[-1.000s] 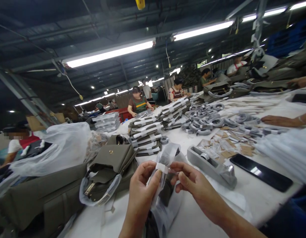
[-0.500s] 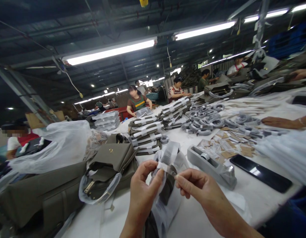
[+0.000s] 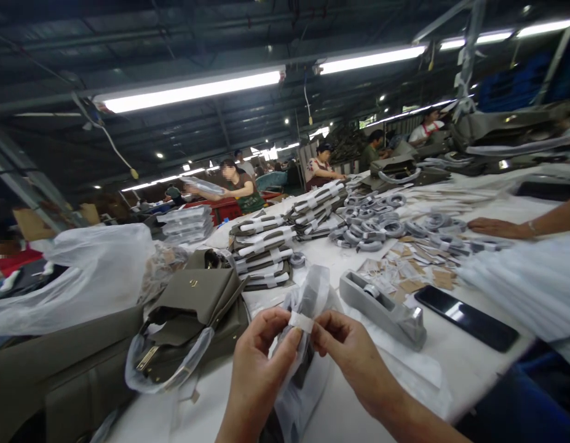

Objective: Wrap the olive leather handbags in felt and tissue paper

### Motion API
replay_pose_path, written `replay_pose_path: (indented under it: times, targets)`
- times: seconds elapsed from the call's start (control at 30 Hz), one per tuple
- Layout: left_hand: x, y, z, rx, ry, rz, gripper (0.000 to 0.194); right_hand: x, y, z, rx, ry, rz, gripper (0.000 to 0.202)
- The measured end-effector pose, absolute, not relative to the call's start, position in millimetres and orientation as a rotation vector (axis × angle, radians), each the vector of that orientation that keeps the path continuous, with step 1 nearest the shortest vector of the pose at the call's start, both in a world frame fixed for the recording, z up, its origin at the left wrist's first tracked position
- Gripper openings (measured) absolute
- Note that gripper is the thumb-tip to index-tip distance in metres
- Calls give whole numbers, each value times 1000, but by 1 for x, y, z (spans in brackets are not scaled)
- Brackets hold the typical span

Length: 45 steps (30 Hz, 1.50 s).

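Note:
My left hand (image 3: 269, 351) pinches a plastic-wrapped dark strap (image 3: 307, 301), its thumb on the white band (image 3: 302, 321) around it. At the band's right end, the fingers of my right hand (image 3: 340, 338) are pressed together on the band. The wrapped piece rises above my hands and hangs below them over the white table. To the right stands a grey tape dispenser (image 3: 381, 307). Left of my hands sits an olive handbag (image 3: 197, 295) with a plastic-wrapped handle.
Stacked wrapped straps (image 3: 264, 252) stand behind my hands, with coiled straps (image 3: 377, 218) and brown tags further right. A black phone (image 3: 467, 317) lies near the right table edge. A person's hand (image 3: 499, 227) rests at the right; a person lifts wrapped items behind.
My right hand has moved in to the left, and the band now lies across the strap. The view has shifted slightly right. A person behind has raised a wrapped bundle to the left.

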<state>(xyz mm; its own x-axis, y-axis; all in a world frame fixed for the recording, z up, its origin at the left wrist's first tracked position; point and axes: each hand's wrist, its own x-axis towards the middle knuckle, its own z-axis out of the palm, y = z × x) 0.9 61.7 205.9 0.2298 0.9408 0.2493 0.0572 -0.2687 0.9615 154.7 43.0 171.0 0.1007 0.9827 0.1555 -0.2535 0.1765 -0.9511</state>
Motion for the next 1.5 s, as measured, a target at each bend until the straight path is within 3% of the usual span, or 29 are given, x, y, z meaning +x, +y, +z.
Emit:
replay_pose_path:
  times: [0.4,0.77,1.17,1.27,1.37,1.5]
  targets:
    - [6,57,189,1745,1114,1229,28,156,54,175,-841,-1198,1082,15]
    - [-2,68,212,1230,955,1139,36,173,43,169,-953,-1210,1176,35]
    - [5,50,210,1691,1371,1282,37,156,50,179,-684,-950,1428,38]
    - [-8,56,204,1822,1480,1208,42,165,52,174,-718,-1115,1410,36]
    - [-25,62,198,1920,1540,1078,48,204,60,166,-907,-1458,1182,26]
    - [-41,65,188,1803,1613,1069,52,301,99,140,-1517,-1695,333,25]
